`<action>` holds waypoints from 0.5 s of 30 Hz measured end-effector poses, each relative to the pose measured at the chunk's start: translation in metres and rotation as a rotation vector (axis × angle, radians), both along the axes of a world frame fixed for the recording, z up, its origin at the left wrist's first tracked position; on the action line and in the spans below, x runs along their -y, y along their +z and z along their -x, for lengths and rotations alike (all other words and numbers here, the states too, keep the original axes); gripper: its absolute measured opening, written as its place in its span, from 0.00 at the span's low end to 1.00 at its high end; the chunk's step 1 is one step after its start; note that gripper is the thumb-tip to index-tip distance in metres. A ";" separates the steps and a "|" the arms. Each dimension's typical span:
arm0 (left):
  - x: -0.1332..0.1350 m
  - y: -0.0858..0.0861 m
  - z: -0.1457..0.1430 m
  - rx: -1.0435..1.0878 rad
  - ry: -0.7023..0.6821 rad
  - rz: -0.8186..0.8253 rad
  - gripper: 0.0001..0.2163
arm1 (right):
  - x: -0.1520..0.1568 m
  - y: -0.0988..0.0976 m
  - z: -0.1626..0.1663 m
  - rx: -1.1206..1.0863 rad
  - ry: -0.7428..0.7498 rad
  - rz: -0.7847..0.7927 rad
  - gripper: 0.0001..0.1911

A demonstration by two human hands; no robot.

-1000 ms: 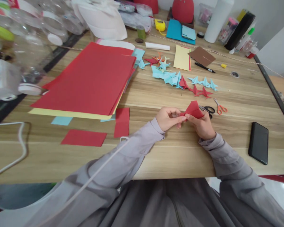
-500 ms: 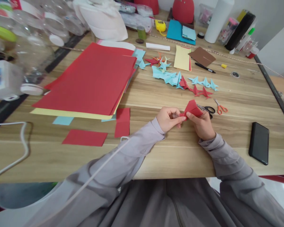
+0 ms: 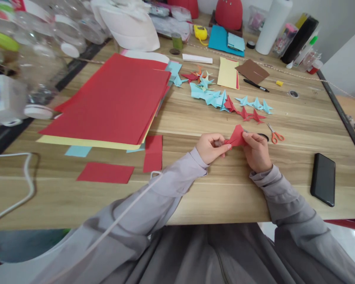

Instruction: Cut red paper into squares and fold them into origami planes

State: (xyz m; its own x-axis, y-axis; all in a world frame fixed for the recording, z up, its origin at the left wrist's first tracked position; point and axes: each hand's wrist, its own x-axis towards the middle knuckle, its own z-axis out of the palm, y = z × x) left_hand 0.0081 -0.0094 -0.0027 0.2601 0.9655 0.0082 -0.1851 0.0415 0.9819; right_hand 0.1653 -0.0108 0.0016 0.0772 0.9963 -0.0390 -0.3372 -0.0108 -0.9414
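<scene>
Between my two hands is a folded piece of red paper (image 3: 236, 135), held above the table with one flap standing up. My left hand (image 3: 211, 148) is closed, pinching the paper's left end between thumb and fingers. On the other side, my right hand (image 3: 257, 152) is closed on its right edge, thumb on top. Black-handled scissors (image 3: 264, 137) lie just beyond my right hand, mostly hidden by it. Orange-handled scissors (image 3: 275, 135) rest a little further right. Behind the paper lie small folded red paper figures (image 3: 245, 113) and light blue ones (image 3: 256, 103).
Large red sheets (image 3: 112, 102) are stacked at left, with red paper rectangles (image 3: 105, 172) in front. A phone (image 3: 323, 179) lies at right. Further back are yellow paper (image 3: 228, 73), a brown card (image 3: 252, 71), a black pen (image 3: 256, 85) and a tape measure (image 3: 200, 33). Plastic bottles (image 3: 41, 79) crowd the left.
My right hand has shifted slightly right, its thumb now higher along the paper's right edge. The upright red flap looks narrower. My left hand keeps almost the same place.
</scene>
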 end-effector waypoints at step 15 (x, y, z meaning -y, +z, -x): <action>-0.002 0.004 0.006 -0.017 -0.018 0.002 0.14 | 0.003 -0.002 0.001 0.049 0.149 -0.005 0.13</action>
